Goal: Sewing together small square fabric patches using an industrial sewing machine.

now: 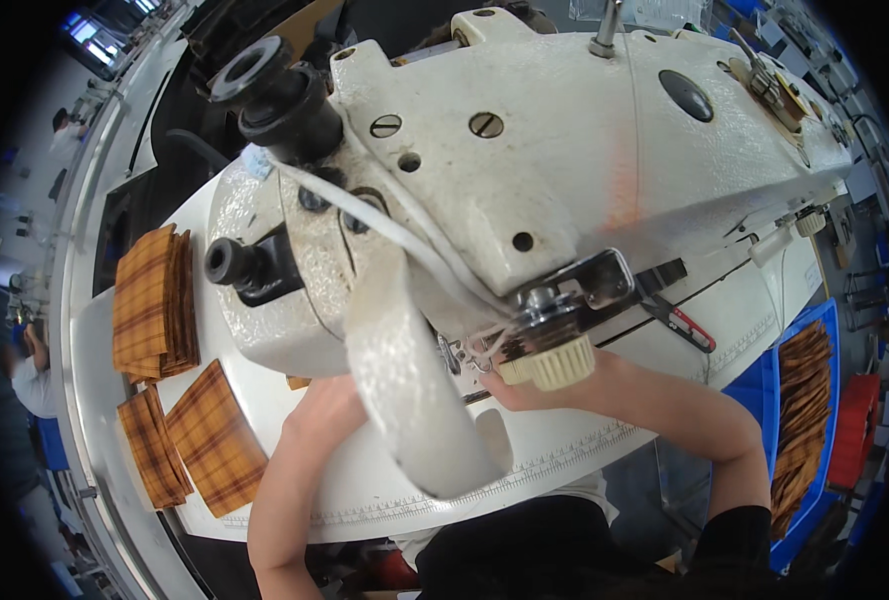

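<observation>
A white sewing machine (pixel 564 150) fills the middle of the view and hides much of what my hands do. My left hand (pixel 332 405) reaches in under the machine's head; its fingers are out of sight behind the pale curved guard (pixel 404 390). A sliver of orange plaid fabric (pixel 298 382) shows beside that hand. My right hand (pixel 524 394) lies low by the presser foot (pixel 451 356), partly covered by the cream dial (pixel 562 364). Whether its fingers hold anything is hidden.
Stacked orange plaid fabric pieces (pixel 146 305) lie at the left, with smaller piles (pixel 216 440) nearer me. Red-handled thread snips (pixel 686 326) rest right of the needle area. A blue bin (pixel 832 400) of plaid pieces stands at the right. A ruler strip (pixel 554 462) edges the table.
</observation>
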Demonstrator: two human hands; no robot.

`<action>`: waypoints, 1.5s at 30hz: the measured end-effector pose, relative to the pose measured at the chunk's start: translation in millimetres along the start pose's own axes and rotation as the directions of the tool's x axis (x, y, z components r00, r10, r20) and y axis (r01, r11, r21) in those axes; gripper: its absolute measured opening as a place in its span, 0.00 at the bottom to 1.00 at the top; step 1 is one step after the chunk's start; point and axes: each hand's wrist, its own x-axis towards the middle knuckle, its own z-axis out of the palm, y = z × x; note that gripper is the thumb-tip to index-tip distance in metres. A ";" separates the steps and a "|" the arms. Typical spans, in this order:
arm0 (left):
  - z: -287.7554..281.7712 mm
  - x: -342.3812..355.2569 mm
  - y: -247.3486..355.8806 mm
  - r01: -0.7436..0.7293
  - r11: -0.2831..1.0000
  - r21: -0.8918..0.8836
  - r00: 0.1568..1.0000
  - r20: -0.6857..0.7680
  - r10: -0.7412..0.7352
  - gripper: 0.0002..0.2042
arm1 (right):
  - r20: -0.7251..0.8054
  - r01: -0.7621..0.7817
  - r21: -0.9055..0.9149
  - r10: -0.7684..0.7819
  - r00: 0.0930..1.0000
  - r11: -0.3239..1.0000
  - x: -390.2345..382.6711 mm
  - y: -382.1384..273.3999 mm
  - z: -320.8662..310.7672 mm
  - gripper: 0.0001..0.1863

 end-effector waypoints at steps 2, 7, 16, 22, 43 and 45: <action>-11.2 4.3 2.2 0.064 0.994 0.092 0.977 0.198 -0.081 0.15 | -0.052 0.045 -0.104 -0.050 0.997 0.994 3.1 3.3 -1.3 0.08; -20.8 13.9 -42.8 0.398 0.866 -0.303 0.834 -0.273 -0.479 0.14 | -0.122 -0.084 0.175 0.106 0.987 0.981 -2.3 -3.8 5.3 0.06; -92.2 -75.8 -19.4 0.569 0.765 -0.301 0.497 -0.615 -0.612 0.08 | -0.135 -0.086 0.074 0.095 0.986 0.994 -37.3 1.5 0.2 0.14; -167.7 -287.7 -80.9 0.890 0.398 0.225 0.386 -0.834 -0.393 0.11 | -0.228 0.010 0.146 0.023 0.973 0.989 -9.5 -11.6 -1.4 0.17; -78.9 -217.9 -23.2 0.584 0.510 -0.632 0.591 -0.100 -0.801 0.04 | 0.042 0.351 0.471 -0.418 0.907 0.809 139.9 -149.3 90.8 0.31; -84.4 -225.9 -37.7 0.399 0.426 -0.812 0.549 -0.161 -0.820 0.01 | 0.089 0.348 0.454 -0.430 0.898 0.820 140.1 -150.2 97.5 0.30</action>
